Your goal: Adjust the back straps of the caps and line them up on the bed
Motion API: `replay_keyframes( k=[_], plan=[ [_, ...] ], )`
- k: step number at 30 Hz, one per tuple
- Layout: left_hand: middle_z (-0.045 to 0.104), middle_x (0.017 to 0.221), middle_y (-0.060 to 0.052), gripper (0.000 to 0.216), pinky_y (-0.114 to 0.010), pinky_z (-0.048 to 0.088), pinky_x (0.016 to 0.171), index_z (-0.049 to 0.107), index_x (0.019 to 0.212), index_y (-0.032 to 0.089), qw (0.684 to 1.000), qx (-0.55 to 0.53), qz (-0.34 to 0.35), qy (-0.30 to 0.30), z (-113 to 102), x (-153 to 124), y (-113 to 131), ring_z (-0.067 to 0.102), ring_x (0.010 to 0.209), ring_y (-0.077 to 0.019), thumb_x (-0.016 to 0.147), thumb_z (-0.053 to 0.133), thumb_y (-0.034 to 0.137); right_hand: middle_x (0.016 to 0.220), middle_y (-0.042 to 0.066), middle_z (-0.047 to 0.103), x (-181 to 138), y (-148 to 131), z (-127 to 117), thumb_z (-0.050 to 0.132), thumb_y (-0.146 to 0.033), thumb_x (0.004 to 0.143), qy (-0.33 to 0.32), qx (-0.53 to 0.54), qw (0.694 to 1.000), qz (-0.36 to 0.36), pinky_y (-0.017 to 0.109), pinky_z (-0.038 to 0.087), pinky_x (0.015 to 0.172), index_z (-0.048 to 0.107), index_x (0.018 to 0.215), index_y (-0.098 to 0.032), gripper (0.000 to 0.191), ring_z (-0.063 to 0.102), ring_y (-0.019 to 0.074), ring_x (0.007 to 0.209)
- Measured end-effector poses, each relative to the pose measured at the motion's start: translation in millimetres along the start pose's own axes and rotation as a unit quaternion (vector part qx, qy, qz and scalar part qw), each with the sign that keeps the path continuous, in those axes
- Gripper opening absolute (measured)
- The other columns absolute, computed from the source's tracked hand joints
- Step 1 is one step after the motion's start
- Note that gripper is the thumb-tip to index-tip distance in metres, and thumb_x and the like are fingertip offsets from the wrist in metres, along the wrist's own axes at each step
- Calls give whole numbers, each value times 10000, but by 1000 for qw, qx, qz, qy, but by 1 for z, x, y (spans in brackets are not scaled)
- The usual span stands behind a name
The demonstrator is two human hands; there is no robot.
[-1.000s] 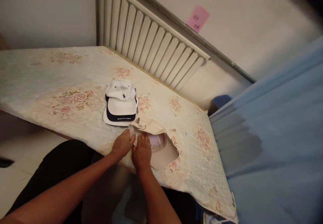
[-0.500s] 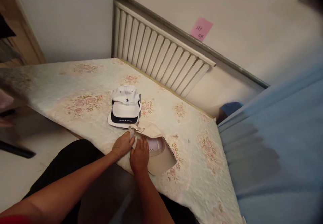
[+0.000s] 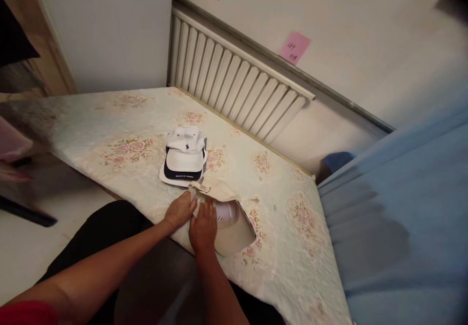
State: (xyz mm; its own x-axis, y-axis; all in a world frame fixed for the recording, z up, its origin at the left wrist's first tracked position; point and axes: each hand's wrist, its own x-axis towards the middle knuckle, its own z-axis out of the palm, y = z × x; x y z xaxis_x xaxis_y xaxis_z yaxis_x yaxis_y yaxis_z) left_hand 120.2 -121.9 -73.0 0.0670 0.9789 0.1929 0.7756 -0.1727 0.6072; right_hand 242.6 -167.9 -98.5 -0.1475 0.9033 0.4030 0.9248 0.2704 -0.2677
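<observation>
A beige baseball cap (image 3: 234,234) lies tipped near the front edge of the bed, its hollow inside towards me and its brim at the lower right. My left hand (image 3: 180,211) is closed on the cap's edge, by the back strap and buckle. Reaching into the crown, my right hand (image 3: 204,225) lays its stretched fingers on the lining and covers part of it. Just beyond sits a stack of caps: a white cap (image 3: 185,147) with a small dark emblem on top, a dark-brimmed cap (image 3: 183,174) with white lettering under it, and a pale brim lowest.
The floral bedspread (image 3: 285,266) spreads around the caps. A white radiator (image 3: 234,73) runs along the wall behind, beneath a pink note (image 3: 294,48). At the right hangs a blue curtain (image 3: 398,217). Another person's hand (image 3: 14,172) shows at the left edge.
The whole view has shifted slightly right and down. My hands stay in nearly the same place on the beige cap. More of the other person's pink sleeve shows at left.
</observation>
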Motion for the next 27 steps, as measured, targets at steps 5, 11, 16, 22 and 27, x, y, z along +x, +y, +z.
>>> replay_keyframes(
  k=[5,11,16,22,27],
  plan=[
    [660,1000,-115,219,-348,477,870,560,1028,167,1000,-7,5,0,-2,0,1,622,1009,-233,901,406,258,1436,199,467,0,-1,-3,542,-177,831,5,-7,1000,-1,481,309,1127,455,1369,-99,551,365,275,1386],
    [658,957,-108,218,-345,473,855,562,1018,164,1000,-15,8,-5,-5,0,3,620,998,-234,906,400,258,1426,170,492,1,-3,-6,529,-162,834,2,-26,1000,-3,451,323,1125,441,1390,-118,565,371,254,1383],
    [647,930,-111,229,-338,472,846,561,1003,153,1000,-13,6,-7,-4,-1,2,620,977,-233,916,388,276,1404,144,525,-1,-4,-8,537,-188,840,4,-5,1000,2,440,333,1125,483,1366,-134,532,394,254,1372],
    [636,930,-110,223,-337,468,833,566,964,157,1000,-11,9,-10,-3,-1,1,615,939,-226,921,388,284,1285,142,630,12,-1,-18,619,-260,793,-6,141,987,78,417,403,1079,610,1240,-128,466,546,258,1247],
    [625,947,-111,237,-347,457,811,560,906,167,1000,-8,18,-13,-2,-2,-2,598,887,-222,937,363,296,1194,128,686,34,-4,-38,563,-359,844,17,427,881,202,361,490,972,636,1191,-106,436,637,230,1113]
  ],
)
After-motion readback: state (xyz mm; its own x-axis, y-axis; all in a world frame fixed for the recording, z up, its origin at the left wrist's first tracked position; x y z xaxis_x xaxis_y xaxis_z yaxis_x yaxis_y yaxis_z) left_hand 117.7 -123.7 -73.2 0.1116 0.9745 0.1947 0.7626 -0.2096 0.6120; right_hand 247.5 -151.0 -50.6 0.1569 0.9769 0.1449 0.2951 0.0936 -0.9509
